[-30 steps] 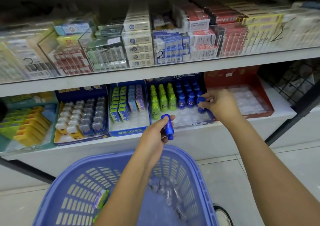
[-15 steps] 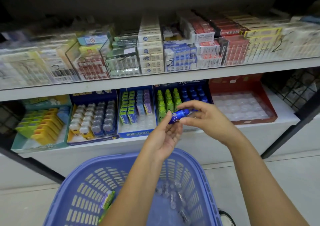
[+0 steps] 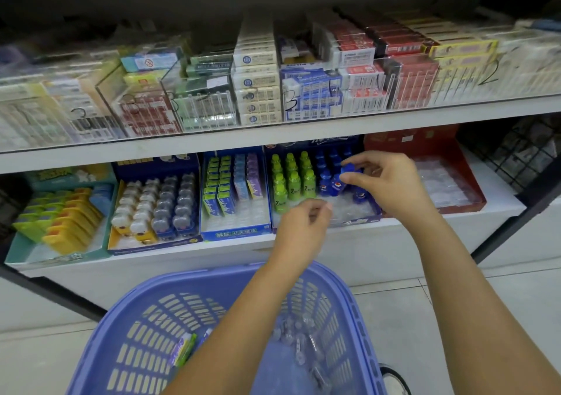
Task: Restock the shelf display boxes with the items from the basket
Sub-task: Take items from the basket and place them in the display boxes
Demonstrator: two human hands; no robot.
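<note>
My right hand (image 3: 388,182) pinches a small blue bottle (image 3: 341,179) by its cap over the blue display box (image 3: 355,220), which holds rows of green bottles (image 3: 291,176) and blue bottles (image 3: 326,179) in a clear tray. My left hand (image 3: 303,221) hovers in front of that box with fingers loosely curled and nothing in it. Below, the purple basket (image 3: 127,318) holds several small clear items (image 3: 299,346) and a green and purple pack (image 3: 183,349).
On the lower shelf stand a red display box (image 3: 467,188) with a bare clear tray, a blue box of packs (image 3: 233,188), a box of grey and white items (image 3: 154,209) and a teal box of yellow items (image 3: 60,215). Cartons fill the glass-fronted upper shelf (image 3: 273,133).
The blue bottle passed from my left hand to my right hand, which carried it up to the blue box. My left hand let go and dropped back slightly.
</note>
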